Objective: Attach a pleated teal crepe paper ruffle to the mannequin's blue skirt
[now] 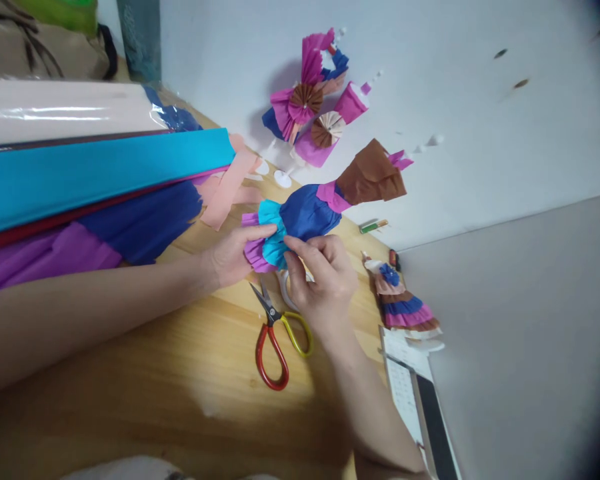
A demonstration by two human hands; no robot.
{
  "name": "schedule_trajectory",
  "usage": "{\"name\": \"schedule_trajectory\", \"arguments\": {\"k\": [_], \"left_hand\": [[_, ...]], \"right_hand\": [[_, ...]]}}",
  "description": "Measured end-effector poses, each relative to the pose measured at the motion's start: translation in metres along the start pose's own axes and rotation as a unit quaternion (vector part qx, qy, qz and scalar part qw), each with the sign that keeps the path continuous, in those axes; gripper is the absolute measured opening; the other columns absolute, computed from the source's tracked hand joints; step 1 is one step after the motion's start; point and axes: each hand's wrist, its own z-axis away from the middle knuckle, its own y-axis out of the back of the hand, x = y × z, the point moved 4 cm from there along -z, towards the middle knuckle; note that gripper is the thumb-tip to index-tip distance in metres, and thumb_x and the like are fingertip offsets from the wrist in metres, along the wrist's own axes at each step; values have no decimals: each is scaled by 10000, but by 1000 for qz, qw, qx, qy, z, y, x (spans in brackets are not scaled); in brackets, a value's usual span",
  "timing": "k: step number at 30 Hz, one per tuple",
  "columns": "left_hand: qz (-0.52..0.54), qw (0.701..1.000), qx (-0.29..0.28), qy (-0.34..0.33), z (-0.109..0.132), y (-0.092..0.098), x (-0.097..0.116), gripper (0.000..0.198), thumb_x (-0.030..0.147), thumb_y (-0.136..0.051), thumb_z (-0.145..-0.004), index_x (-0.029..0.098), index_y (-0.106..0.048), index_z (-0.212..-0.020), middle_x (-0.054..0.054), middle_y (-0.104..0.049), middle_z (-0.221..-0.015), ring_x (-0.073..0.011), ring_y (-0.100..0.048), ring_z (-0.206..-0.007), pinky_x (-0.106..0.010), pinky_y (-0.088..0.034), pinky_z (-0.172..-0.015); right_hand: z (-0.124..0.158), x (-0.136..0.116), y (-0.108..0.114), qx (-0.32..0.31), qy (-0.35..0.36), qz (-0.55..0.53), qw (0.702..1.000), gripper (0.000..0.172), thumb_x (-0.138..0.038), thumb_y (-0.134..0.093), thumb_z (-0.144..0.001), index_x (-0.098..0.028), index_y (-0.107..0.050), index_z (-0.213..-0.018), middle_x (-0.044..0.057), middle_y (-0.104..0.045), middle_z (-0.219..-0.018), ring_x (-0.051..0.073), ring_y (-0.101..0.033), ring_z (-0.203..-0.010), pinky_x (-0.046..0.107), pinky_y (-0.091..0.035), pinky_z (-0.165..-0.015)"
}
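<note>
A crepe-paper doll dress [310, 212] lies tilted across the middle of the view, with a brown top, pink waist, blue skirt and turquoise and purple ruffles. My left hand [233, 257] grips the ruffled end, its thumb on top and its other fingers hidden beneath. Thumb and forefinger of my right hand [325, 277] pinch the edge of the turquoise ruffle [274, 248] where it meets the blue. Below the hands, scissors [274, 320] with one red and one yellow handle lie partly spread on the table. Behind my right fingers, a white tape roll [286, 290] shows in part.
Rolls of turquoise paper [105, 170], blue paper [150, 217] and purple paper [55, 257] lie at left, beside peach strips [227, 193]. Paper-dressed figures [310, 113] stand near the wall. A layered paper dress [405, 307] and a tablet-like dark panel [435, 420] are at right.
</note>
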Motion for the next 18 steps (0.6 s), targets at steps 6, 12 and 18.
{"name": "schedule_trajectory", "arguments": {"k": [6, 12, 18], "left_hand": [[7, 1000, 23, 17, 0, 2, 1, 81, 144, -595, -881, 182, -651, -836, -3, -655, -742, -123, -607, -646, -246, -527, -654], [7, 1000, 27, 8, 0, 1, 2, 182, 111, -530, -921, 171, -610, -769, 17, -576, -659, -101, -547, -574, -227, -482, -600], [25, 998, 54, 11, -1, 4, 1, 163, 79, -566, -894, 150, -639, -767, -6, -642, -717, -106, -611, -644, -229, -496, -657]], "right_hand": [[-5, -2, -4, -59, 10, 35, 998, 188, -137, -566, -944, -169, -718, -1049, 50, -570, -814, 162, -521, -711, 297, -426, -596], [-5, -1, -6, -72, 8, 38, 997, 180, -121, -534, -949, -183, -702, -963, 38, -552, -799, 161, -509, -721, 290, -420, -620], [-4, -1, -8, -74, 24, 44, 996, 236, -135, -508, -966, -188, -711, -1075, 31, -545, -783, 160, -497, -697, 279, -396, -591]]}}
